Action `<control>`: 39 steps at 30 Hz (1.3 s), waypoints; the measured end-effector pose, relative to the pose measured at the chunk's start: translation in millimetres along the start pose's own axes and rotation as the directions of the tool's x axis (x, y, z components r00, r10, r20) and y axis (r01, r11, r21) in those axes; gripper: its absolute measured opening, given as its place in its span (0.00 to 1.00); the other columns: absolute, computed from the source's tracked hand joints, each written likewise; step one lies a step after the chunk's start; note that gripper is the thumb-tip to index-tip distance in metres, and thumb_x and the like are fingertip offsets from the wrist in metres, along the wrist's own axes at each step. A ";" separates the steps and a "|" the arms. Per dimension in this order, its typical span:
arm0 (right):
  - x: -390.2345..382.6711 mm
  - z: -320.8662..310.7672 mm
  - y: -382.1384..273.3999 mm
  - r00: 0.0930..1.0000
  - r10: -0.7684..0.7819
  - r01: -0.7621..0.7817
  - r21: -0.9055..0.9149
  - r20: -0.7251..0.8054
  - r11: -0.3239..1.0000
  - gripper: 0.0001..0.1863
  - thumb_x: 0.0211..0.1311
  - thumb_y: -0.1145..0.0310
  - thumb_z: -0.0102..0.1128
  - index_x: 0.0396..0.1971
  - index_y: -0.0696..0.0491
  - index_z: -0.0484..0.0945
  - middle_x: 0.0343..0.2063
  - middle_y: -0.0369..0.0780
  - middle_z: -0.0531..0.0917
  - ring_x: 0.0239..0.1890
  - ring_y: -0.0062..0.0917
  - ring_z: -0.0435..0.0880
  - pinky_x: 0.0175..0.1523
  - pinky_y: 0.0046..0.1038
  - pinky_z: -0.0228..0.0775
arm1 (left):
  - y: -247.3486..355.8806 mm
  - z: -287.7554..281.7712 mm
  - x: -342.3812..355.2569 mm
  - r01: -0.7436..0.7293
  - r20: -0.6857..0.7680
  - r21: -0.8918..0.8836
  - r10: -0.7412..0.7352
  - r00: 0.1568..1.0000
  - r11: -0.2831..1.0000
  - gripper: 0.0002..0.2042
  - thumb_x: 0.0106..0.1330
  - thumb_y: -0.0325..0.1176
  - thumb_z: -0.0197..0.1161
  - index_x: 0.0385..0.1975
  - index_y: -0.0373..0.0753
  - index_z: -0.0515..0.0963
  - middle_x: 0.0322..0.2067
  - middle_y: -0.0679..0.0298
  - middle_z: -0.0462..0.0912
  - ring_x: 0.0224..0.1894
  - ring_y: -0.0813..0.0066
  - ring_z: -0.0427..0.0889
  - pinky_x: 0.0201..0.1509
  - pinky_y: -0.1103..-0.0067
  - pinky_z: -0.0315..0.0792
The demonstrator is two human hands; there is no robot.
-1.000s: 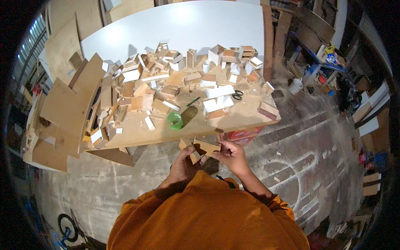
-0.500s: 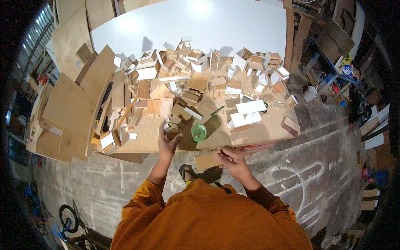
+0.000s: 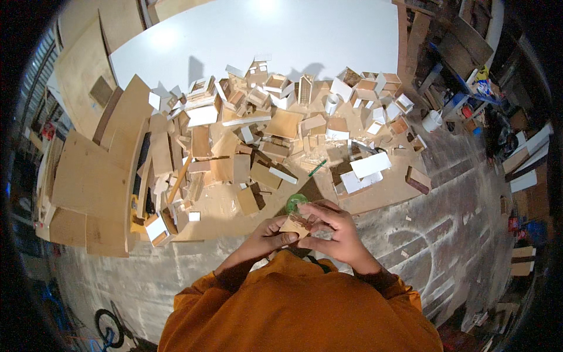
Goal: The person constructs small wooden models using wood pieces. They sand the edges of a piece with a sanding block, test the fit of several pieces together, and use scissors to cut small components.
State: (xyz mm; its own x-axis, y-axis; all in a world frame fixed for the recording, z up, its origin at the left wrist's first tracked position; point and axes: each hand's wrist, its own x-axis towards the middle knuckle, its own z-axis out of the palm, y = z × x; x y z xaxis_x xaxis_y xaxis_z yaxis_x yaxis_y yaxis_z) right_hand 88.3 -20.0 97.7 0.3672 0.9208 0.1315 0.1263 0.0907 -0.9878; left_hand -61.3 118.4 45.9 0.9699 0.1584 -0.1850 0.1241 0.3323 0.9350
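Fingers [image 3: 288,237] of left hand [image 3: 265,239] pinching wood piece [image 3: 295,228], right fingers [image 3: 325,216] parted alongside

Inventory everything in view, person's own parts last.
Wooden piece: 1, tan, between the hands
Round container: 1, green, just beyond the hands, partly hidden
Pen-like stick: 1, dark green, on the table
Cup: 1, white, among the offcuts
Wood offcuts: too many to count, tan and white, across the table
Table: 1, light wood, centre
Big panel: 1, white, behind the offcuts
Large boards: several, brown, left of the table
Bucket: 1, white, right of the table
Wheel: 1, black, lower left
Floor: 1, grey, around the table
Clutter: uncountable, mixed colours, right edge
Left hand: 1, bare, gripping the piece
Right hand: 1, bare, at the piece
Top: 1, orange-brown, bottom centre
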 end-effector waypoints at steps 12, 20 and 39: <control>-20.3 4.8 -125.9 0.675 -0.737 0.626 0.506 0.029 0.593 0.10 0.64 0.62 0.57 0.44 0.42 0.80 0.26 0.35 0.76 0.24 0.23 0.70 0.36 0.31 0.65 | 40.9 14.1 7.2 -0.065 0.272 -0.191 0.116 0.955 0.979 0.16 0.64 0.39 0.63 0.44 0.34 0.76 0.38 0.62 0.81 0.40 0.74 0.79 0.44 0.79 0.71; -34.7 -111.4 -112.4 0.459 -0.820 0.655 0.493 0.342 0.573 0.05 0.63 0.63 0.54 0.32 0.46 0.78 0.24 0.38 0.77 0.23 0.28 0.74 0.33 0.33 0.69 | -15.2 71.2 33.3 -0.118 -0.127 -0.396 0.073 0.989 0.911 0.20 0.64 0.48 0.60 0.40 0.35 0.76 0.37 0.63 0.80 0.37 0.72 0.80 0.40 0.74 0.74; 66.6 -285.9 175.9 0.993 0.108 0.005 -0.927 0.049 0.376 0.19 0.54 0.66 0.57 0.49 0.45 0.77 0.49 0.43 0.76 0.52 0.39 0.76 0.55 0.37 0.71 | -46.0 201.9 90.7 -0.439 -0.367 -0.137 0.366 0.855 0.888 0.15 0.67 0.31 0.53 0.51 0.31 0.72 0.46 0.59 0.79 0.48 0.70 0.76 0.53 0.73 0.69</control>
State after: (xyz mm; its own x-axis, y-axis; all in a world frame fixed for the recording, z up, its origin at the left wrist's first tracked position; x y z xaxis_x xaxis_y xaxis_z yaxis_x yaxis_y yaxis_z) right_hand 398.5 -51.2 -43.6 0.3329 0.9428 0.0202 0.9034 -0.3127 -0.2935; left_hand 63.2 -70.3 47.2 0.7981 0.5981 0.0730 -0.3441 0.3530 0.8700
